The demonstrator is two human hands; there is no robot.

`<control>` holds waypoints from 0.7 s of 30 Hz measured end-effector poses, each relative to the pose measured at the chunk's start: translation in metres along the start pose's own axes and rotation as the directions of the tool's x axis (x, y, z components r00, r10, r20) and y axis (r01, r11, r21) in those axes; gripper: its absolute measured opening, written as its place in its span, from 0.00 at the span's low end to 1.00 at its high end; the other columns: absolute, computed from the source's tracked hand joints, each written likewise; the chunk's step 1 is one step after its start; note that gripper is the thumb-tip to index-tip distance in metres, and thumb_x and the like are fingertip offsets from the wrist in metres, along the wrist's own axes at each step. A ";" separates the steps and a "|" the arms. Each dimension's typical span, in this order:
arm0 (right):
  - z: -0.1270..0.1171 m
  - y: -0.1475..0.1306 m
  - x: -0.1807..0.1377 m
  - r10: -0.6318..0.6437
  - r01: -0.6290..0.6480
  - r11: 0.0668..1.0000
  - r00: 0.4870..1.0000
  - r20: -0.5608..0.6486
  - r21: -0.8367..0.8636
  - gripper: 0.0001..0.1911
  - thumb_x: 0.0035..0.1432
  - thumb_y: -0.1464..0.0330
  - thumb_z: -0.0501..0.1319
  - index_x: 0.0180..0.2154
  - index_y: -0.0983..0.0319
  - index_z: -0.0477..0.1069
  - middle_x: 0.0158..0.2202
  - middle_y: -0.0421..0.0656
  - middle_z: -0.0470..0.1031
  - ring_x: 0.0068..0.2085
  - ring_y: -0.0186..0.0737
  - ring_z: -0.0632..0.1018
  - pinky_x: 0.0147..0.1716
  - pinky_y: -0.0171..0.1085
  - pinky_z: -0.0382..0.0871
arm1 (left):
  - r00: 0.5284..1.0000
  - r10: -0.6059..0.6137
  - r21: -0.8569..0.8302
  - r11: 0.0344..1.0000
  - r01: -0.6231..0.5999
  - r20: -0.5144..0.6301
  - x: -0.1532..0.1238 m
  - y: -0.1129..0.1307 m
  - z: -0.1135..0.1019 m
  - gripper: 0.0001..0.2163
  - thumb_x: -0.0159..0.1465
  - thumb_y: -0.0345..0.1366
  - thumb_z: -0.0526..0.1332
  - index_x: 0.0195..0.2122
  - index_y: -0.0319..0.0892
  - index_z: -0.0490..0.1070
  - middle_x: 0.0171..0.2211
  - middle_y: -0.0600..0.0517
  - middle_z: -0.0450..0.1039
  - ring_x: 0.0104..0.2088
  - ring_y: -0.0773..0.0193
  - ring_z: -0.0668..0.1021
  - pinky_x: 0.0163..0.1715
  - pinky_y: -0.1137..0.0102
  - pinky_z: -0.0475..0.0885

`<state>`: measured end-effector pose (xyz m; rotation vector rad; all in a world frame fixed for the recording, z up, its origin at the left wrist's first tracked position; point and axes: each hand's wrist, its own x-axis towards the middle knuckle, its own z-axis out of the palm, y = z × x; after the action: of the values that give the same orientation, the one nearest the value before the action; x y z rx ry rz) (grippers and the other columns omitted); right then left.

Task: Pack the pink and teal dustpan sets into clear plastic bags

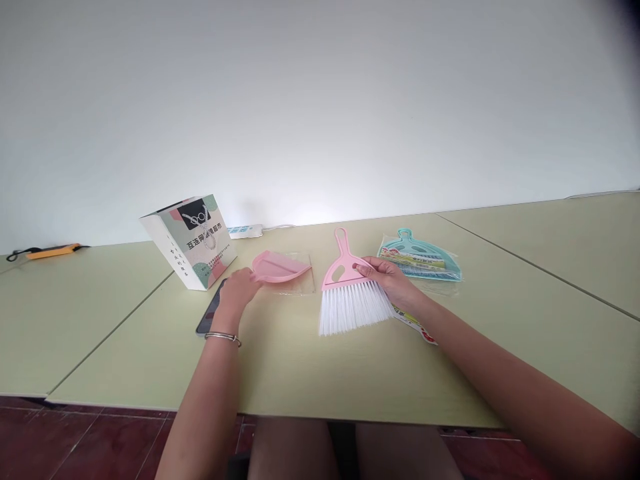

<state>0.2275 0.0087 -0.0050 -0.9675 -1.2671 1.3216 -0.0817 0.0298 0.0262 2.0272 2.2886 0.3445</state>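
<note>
A pink hand brush (346, 287) with white bristles lies on the pale green table (310, 373); my right hand (387, 279) grips its right side. My left hand (237, 291), a bangle on the wrist, touches the left edge of a pink dustpan (280, 267), which rests on a clear plastic wrapper. A dark phone (210, 312) lies partly under my left hand.
A teal brush-and-dustpan set in its plastic bag (423, 260) lies to the right of the brush. A printed paper bag (193, 240) stands at the left, a white power strip (245, 231) behind it. An orange tool (50, 251) lies far left. A printed card (417, 328) lies under my right forearm.
</note>
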 end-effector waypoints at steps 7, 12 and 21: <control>-0.004 -0.003 0.004 -0.054 0.075 0.986 0.988 -0.146 0.146 0.18 0.38 0.54 0.70 0.28 0.59 0.72 0.23 0.36 0.70 0.24 0.33 0.69 0.24 0.33 0.60 | 0.922 0.224 -0.295 0.900 -0.320 -0.317 -0.003 0.002 -0.009 0.15 0.57 0.40 0.60 0.45 0.43 0.69 0.44 0.47 0.67 0.39 0.60 0.74 0.41 0.65 0.69; -0.005 -0.010 0.001 -0.090 0.106 0.990 0.982 -0.166 0.089 0.17 0.37 0.54 0.70 0.26 0.58 0.71 0.21 0.36 0.69 0.23 0.33 0.67 0.23 0.34 0.59 | 0.854 0.520 -0.513 0.736 -0.442 0.011 -0.016 0.016 -0.014 0.14 0.54 0.41 0.62 0.42 0.48 0.72 0.41 0.50 0.67 0.40 0.62 0.72 0.38 0.68 0.69; 0.003 -0.008 -0.009 0.078 -0.017 0.966 0.970 0.231 -0.258 0.18 0.47 0.54 0.65 0.25 0.61 0.65 0.24 0.35 0.64 0.25 0.31 0.66 0.23 0.31 0.54 | 0.743 0.650 -0.629 0.646 -0.432 0.157 -0.025 0.037 -0.010 0.13 0.54 0.37 0.63 0.42 0.48 0.74 0.41 0.49 0.68 0.38 0.62 0.71 0.38 0.68 0.67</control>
<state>0.2272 -0.0011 0.0028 -1.0434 -1.6391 1.3661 -0.0441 0.0084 0.0409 2.1565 1.1022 0.5262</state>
